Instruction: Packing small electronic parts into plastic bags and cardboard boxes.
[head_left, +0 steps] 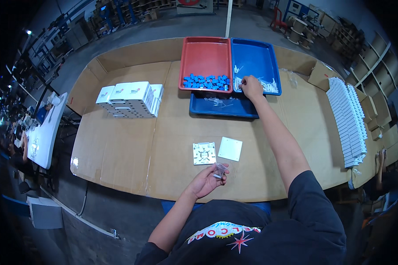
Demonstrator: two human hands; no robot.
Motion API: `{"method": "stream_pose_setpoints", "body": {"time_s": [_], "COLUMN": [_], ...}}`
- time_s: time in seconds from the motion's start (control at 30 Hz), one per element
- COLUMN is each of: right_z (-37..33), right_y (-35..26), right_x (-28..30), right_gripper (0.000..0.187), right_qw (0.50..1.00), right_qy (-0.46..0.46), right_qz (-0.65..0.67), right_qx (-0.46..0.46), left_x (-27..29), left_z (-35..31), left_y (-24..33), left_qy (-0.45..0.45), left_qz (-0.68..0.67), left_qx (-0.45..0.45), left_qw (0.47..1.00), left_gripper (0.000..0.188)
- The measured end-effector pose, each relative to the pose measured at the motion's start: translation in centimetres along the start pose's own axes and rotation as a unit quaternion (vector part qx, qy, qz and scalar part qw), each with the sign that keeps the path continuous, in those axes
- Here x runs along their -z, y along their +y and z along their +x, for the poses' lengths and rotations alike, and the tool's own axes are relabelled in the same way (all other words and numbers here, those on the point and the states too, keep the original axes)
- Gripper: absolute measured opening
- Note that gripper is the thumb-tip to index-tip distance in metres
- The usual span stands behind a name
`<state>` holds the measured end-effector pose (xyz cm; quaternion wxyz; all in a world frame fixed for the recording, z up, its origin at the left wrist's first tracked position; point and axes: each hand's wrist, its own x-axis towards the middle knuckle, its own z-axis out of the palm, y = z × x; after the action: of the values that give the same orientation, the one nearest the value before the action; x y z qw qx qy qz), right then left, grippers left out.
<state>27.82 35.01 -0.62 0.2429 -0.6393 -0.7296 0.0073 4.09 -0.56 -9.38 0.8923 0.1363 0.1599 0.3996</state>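
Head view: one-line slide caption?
Right hand in far blue tray of white pieces, left hand holding clear plastic item.

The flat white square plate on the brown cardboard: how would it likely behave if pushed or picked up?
The flat white square plate looks thin with straight edges, so it is probably light and fairly stiff. Lying flat on the brown cardboard surface, it would likely slide when pushed rather than roll or tip.

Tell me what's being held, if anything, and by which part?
The left grip holds what looks like a small clear bag by its sides. The right grip is at white pieces in the upper blue tray; anything held is hidden.
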Motion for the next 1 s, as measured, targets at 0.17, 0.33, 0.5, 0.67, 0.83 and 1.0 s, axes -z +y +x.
{"method": "stream_pose_setpoints", "body": {"time_s": [0.17, 0.33, 0.5, 0.67, 0.83, 1.0], "right_z": [0.3, -2.2, -15.2, -25.4, -26.5, -25.8], "right_y": [0.3, -1.1, -3.7, -6.4, -7.6, -8.0], "right_x": [0.5, 3.0, 5.7, 6.2, 8.7, 9.3], "right_gripper": [0.020, 0.018, 0.016, 0.014, 0.011, 0.011], "right_qw": [0.991, 0.880, 0.852, 0.791, 0.837, 0.849], "right_qy": [0.056, 0.068, -0.097, -0.214, -0.289, -0.309], "right_qz": [0.124, 0.470, 0.514, 0.565, 0.465, 0.427], "right_qx": [-0.014, 0.007, -0.015, -0.094, -0.025, 0.012], "left_x": [0.0, 1.6, 0.2, -0.1, -0.2, 0.2], "left_z": [0.4, 0.4, 0.6, 0.6, 0.6, 0.8], "left_y": [0.3, 0.0, 0.6, 0.4, 0.2, 0.3], "left_qy": [-0.015, -0.028, -0.009, -0.027, -0.009, -0.015], "left_qz": [-0.001, -0.006, -0.015, -0.019, -0.024, -0.006], "left_qx": [0.005, -0.014, -0.006, -0.001, -0.001, -0.008], "left_qw": [1.000, 0.999, 1.000, 0.999, 1.000, 1.000], "left_gripper": [0.053, 0.055, 0.055, 0.053, 0.046, 0.045]}}
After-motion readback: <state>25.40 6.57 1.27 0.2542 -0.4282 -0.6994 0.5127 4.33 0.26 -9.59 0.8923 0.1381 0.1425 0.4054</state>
